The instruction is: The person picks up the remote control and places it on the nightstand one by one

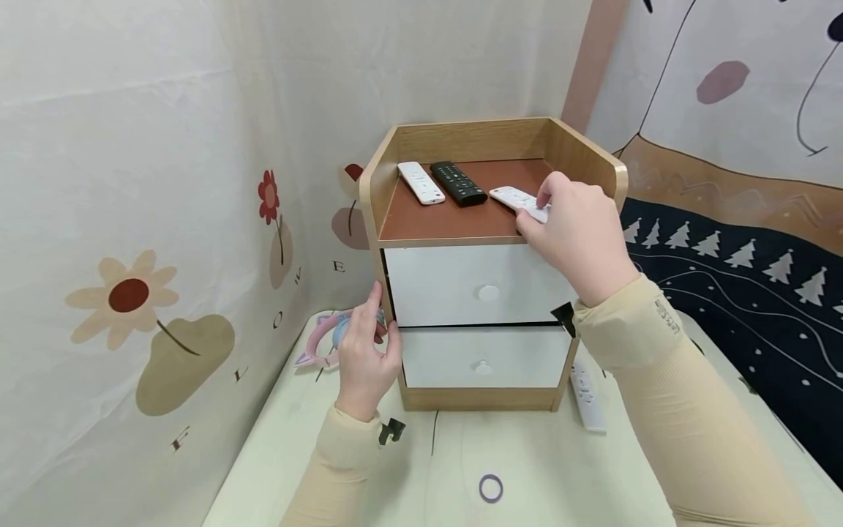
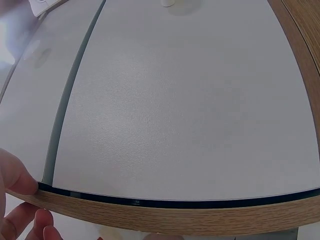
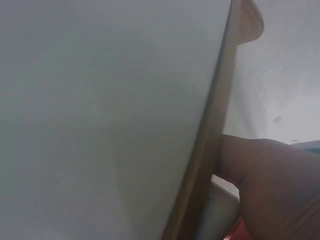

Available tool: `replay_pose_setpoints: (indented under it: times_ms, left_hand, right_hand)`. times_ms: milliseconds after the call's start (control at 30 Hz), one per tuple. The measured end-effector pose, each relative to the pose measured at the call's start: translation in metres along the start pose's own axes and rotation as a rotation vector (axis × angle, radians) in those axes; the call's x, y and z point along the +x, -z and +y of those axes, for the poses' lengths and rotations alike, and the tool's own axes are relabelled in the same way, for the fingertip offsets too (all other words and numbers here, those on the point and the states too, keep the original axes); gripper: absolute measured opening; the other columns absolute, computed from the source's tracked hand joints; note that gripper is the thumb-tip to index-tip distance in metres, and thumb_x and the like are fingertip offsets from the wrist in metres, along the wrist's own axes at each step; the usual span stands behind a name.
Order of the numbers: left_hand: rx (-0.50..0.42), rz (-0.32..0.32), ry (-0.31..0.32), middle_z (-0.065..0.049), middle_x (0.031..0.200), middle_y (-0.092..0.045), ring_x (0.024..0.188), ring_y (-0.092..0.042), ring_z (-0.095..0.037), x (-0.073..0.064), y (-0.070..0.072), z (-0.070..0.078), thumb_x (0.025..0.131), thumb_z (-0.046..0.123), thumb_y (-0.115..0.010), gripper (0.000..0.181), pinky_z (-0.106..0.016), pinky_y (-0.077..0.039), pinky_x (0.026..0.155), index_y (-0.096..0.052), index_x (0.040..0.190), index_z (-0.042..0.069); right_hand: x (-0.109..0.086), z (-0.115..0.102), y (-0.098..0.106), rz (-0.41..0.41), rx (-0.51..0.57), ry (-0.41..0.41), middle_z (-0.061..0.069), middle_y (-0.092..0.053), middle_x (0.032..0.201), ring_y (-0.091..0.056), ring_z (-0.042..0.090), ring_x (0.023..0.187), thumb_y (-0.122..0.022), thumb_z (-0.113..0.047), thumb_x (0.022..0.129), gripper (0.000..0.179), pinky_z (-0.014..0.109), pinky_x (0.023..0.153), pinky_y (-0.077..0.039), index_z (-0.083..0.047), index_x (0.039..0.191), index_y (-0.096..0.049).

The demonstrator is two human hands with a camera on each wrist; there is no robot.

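Note:
On the brown top shelf (image 1: pixel 454 222) of a small wooden cabinet (image 1: pixel 477 399), my right hand (image 1: pixel 582 230) pinches the near end of a white remote control (image 1: pixel 512 196) between thumb and fingers. The right wrist view shows part of that remote (image 3: pixel 220 207) behind the shelf's front edge. To its left lie a black remote control (image 1: pixel 459 183) and another white remote control (image 1: pixel 421 183). My left hand (image 1: pixel 367 359) grips the cabinet's left side edge, thumb at the front and fingertips outside. Both white drawers, the upper (image 1: pixel 441 282) and the lower (image 1: pixel 441 359), are closed.
A pink and blue headband-like item (image 1: pixel 320 340) lies left of the cabinet, by the patterned wall cloth (image 1: pixel 197 241). On the right is a white power strip (image 1: pixel 587 399). A purple ring (image 1: pixel 490 477) lies on the pale tabletop (image 1: pixel 454 454) in front.

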State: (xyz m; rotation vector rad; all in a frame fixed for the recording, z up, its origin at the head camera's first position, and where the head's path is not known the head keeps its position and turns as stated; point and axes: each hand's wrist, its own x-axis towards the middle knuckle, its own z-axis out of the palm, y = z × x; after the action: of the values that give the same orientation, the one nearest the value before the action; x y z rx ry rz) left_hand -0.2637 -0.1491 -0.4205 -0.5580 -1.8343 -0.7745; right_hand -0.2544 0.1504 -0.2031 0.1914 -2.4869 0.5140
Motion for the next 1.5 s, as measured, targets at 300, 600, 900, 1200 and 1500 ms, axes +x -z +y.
replay_pose_setpoints:
  times_ms: [300,600,900,1200,1500]
  left_hand:
    - [-0.005,-0.008,0.011,-0.017,0.105,-0.067,0.070,-0.057,-0.021,-0.001,0.000,0.001,0.093,-0.006,-0.069,0.074,-0.034,-0.052,0.059,-0.049,0.164,0.004]
    - [-0.002,0.000,0.016,-0.016,0.102,-0.066,0.070,-0.056,-0.020,-0.001,0.001,0.000,0.093,-0.004,-0.068,0.073,-0.033,-0.051,0.059,-0.049,0.164,0.004]
    - [0.004,-0.003,0.026,-0.015,0.102,-0.066,0.070,-0.056,-0.020,-0.003,0.001,-0.001,0.094,-0.003,-0.069,0.073,-0.031,-0.050,0.060,-0.049,0.164,0.006]
    - [0.003,0.012,-0.001,-0.016,0.103,-0.067,0.069,-0.057,-0.019,-0.001,0.000,0.000,0.092,-0.005,-0.069,0.075,-0.032,-0.050,0.059,-0.050,0.164,0.005]
    - [0.002,0.008,-0.006,-0.017,0.103,-0.066,0.069,-0.057,-0.020,0.001,0.001,0.000,0.093,-0.004,-0.069,0.074,-0.033,-0.051,0.058,-0.050,0.163,0.004]
  right_hand:
    - [0.025,-0.005,-0.005,-0.119,0.001,-0.038,0.024,-0.076,0.107,-0.065,0.039,0.087,-0.064,-0.035,0.103,0.034,0.047,0.074,-0.051,-0.003,0.115,-0.066]
    - [0.042,-0.011,-0.011,-0.203,0.003,-0.022,0.024,-0.075,0.113,-0.066,0.040,0.095,-0.061,-0.030,0.102,0.032,0.050,0.084,-0.053,-0.004,0.121,-0.067]
    - [0.055,-0.010,-0.019,-0.245,-0.031,0.028,0.023,-0.075,0.119,-0.068,0.042,0.106,-0.058,-0.032,0.102,0.037,0.055,0.091,-0.055,-0.008,0.128,-0.067]
    - [0.061,-0.006,-0.023,-0.303,-0.031,0.054,0.020,-0.075,0.127,-0.065,0.039,0.116,-0.057,-0.036,0.106,0.043,0.057,0.102,-0.053,-0.011,0.140,-0.063]
    - [0.065,-0.003,-0.022,-0.401,-0.018,0.062,0.016,-0.061,0.160,-0.045,0.053,0.147,-0.049,-0.036,0.110,0.054,0.063,0.123,-0.039,-0.019,0.161,-0.055]
